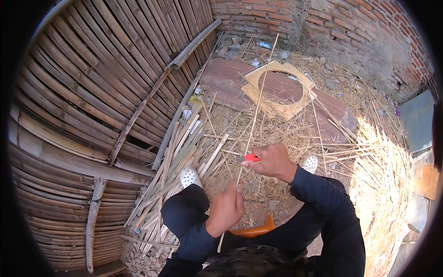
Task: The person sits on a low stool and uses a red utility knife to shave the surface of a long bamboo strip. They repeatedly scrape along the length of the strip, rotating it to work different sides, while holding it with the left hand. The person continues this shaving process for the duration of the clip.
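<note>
A long thin bamboo strip (255,113) runs from near my lap up toward the far brick wall. My left hand (226,208) is closed round its lower part, and the strip's near end sticks out below the fist. Higher up, my right hand (272,160) grips a red-handled utility knife (252,158). The knife's short dark blade points left and lies against or right beside the strip; I cannot tell whether it cuts in. The right fingers partly hide the handle.
Split bamboo pieces (170,184) lie piled at the left, beside a bamboo slat wall (87,92). Shavings cover the ground. Ahead is a brown board (221,83) with a round-holed panel (254,94). An orange stool (254,230) shows beneath me; a brick wall (318,27) stands behind.
</note>
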Action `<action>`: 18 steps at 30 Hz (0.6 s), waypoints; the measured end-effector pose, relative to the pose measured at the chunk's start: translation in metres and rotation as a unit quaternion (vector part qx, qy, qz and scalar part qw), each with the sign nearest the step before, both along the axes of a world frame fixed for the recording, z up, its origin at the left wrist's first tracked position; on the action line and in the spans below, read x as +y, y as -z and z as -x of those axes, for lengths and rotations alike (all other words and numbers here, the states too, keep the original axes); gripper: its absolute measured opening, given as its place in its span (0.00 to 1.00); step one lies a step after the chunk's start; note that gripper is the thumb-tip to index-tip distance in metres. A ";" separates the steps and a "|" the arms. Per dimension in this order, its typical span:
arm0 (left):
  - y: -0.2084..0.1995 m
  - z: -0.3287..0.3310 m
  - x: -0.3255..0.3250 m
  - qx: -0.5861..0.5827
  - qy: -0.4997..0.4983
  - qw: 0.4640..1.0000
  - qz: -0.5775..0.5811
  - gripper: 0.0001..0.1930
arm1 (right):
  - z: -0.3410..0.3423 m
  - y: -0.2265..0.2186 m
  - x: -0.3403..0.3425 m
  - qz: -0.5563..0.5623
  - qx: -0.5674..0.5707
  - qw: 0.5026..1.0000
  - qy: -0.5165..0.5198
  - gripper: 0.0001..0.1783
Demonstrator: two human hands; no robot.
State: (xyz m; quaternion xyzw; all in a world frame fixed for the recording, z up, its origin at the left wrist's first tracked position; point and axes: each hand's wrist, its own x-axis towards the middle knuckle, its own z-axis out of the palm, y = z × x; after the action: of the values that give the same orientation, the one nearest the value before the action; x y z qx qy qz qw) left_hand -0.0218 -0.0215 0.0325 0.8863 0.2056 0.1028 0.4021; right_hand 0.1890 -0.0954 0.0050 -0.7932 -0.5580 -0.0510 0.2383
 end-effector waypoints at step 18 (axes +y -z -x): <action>0.001 0.006 0.014 -0.055 0.037 0.877 0.476 0.16 | -0.004 -0.020 -0.022 -0.059 0.006 0.998 0.017 0.32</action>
State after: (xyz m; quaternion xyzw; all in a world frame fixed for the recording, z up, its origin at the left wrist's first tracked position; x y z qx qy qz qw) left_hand -0.0276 -0.0077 0.0318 0.5875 0.1744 0.0266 0.7898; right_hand 0.1933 -0.1173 0.0245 -0.7874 -0.5391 -0.0837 0.2872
